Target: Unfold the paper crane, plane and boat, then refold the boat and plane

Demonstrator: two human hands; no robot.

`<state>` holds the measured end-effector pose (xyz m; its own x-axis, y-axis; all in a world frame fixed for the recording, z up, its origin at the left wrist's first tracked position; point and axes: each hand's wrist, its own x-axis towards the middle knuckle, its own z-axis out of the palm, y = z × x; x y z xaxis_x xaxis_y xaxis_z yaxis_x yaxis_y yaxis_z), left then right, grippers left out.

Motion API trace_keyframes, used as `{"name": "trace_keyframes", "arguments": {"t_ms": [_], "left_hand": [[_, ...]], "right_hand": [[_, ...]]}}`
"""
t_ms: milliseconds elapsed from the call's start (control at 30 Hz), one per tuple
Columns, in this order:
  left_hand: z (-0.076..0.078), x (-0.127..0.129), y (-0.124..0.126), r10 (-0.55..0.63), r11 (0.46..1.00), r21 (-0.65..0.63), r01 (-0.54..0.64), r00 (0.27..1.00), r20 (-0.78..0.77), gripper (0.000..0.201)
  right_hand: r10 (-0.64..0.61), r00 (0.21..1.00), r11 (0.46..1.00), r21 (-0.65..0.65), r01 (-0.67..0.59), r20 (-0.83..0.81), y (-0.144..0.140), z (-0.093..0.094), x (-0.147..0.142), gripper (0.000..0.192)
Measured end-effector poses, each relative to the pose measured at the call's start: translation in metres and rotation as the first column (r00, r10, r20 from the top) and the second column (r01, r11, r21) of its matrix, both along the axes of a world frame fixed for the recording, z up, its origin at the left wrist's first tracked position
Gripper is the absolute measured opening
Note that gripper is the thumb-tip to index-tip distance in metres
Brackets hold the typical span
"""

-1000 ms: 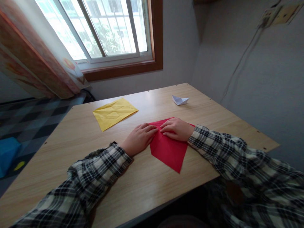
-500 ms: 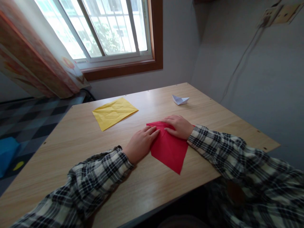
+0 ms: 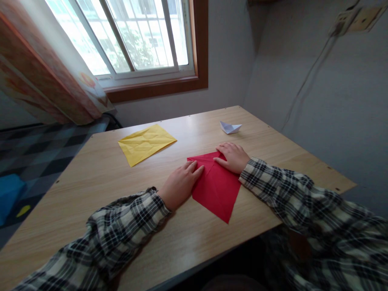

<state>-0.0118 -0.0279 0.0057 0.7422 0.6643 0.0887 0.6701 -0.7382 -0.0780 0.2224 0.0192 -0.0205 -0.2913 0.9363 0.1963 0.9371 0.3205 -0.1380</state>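
Note:
A sheet of red paper (image 3: 216,190), folded along its far edge, lies flat on the wooden table in front of me. My left hand (image 3: 181,182) rests on its left side, fingers stretched out near the far left corner. Across the far right part lies my right hand (image 3: 233,157), its thumb apart from the fingers and pressing on the paper. The hand hides the far right corner of the sheet. Neither hand lifts the paper; both touch it from above.
A creased yellow paper (image 3: 147,144) lies at the table's far left. Near the far edge sits a small white paper boat (image 3: 230,128). The wooden table (image 3: 136,182) stands under a window (image 3: 136,36). On the left are a checked cloth (image 3: 36,149) and a blue object (image 3: 10,196).
My right hand has slid to the right along the red paper's far edge, uncovering more of the fold. My left hand has stayed nearly in place.

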Motion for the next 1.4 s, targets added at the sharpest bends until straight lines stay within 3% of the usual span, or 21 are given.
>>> {"name": "trace_keyframes", "arguments": {"t_ms": [367, 767, 1400], "left_hand": [[-0.011, -0.008, 0.004, 0.060, 0.992, 0.110, -0.057, 0.998, -0.018, 0.044], [-0.010, -0.008, 0.006, 0.033, 0.995, 0.092, -0.031, 0.999, -0.018, 0.046], [-0.013, -0.012, 0.008, 0.059, 0.995, 0.085, -0.059, 0.998, -0.006, 0.046]], "right_hand": [[0.005, 1.000, 0.999, -0.032, -0.006, -0.025, 0.000, 0.004, 0.000, 0.043], [0.084, 0.989, 0.996, 0.024, -0.082, -0.118, 0.005, -0.003, 0.002, 0.033], [0.128, 0.975, 0.990, 0.079, -0.116, -0.183, 0.002, 0.004, -0.001, 0.023]]}}
